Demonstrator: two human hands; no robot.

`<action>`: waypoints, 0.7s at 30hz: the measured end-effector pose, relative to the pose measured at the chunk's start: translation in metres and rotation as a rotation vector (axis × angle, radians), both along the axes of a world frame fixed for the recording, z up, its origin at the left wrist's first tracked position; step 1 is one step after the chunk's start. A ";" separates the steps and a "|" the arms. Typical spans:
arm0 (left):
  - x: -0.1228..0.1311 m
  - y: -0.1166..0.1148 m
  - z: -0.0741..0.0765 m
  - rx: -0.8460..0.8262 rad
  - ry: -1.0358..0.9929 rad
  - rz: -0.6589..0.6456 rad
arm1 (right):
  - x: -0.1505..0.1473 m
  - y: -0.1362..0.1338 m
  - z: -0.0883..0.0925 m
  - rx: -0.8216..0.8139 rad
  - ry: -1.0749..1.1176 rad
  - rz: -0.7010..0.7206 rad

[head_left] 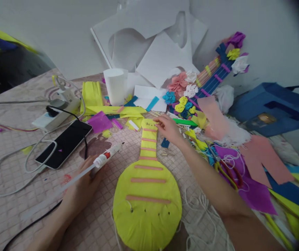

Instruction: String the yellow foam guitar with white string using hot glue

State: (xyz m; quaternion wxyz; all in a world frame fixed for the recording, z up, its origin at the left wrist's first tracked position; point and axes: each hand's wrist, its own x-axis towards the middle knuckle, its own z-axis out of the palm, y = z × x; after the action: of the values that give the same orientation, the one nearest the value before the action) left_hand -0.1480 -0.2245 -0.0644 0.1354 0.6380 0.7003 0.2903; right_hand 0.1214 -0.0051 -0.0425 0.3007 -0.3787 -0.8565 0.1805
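A yellow paper guitar shape (147, 190) with pink strips across its neck and body lies flat in front of me. My right hand (168, 128) pinches something small at the top of the yellow neck; I cannot make out what. My left hand (83, 186) lies on the table at the left, its fingers wrapped round a glue gun (104, 157) with a clear glue stick trailing back. The gun's tip points toward the neck.
A black phone (64, 143), a power strip (56, 115) and loose cables lie at the left. A white cup (115, 85), white cut boards, paper flowers and a blue decorated guitar (212, 78) sit behind. Coloured paper scraps, scissors (227, 170) and string crowd the right.
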 end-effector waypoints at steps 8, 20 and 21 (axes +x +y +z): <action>0.001 0.002 0.008 -0.089 -0.020 0.017 | 0.056 -0.055 0.003 -0.141 0.150 -0.181; 0.000 0.005 0.001 -0.071 0.065 -0.026 | 0.073 -0.104 -0.019 -0.219 0.051 -0.088; 0.001 0.005 0.004 -0.068 0.068 -0.012 | 0.073 -0.103 -0.020 -0.205 0.041 -0.093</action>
State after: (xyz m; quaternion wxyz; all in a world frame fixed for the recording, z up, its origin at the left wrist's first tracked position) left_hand -0.1467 -0.2194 -0.0609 0.1348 0.6467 0.7102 0.2434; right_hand 0.1945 -0.1081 -0.0625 0.2859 -0.4431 -0.8086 0.2608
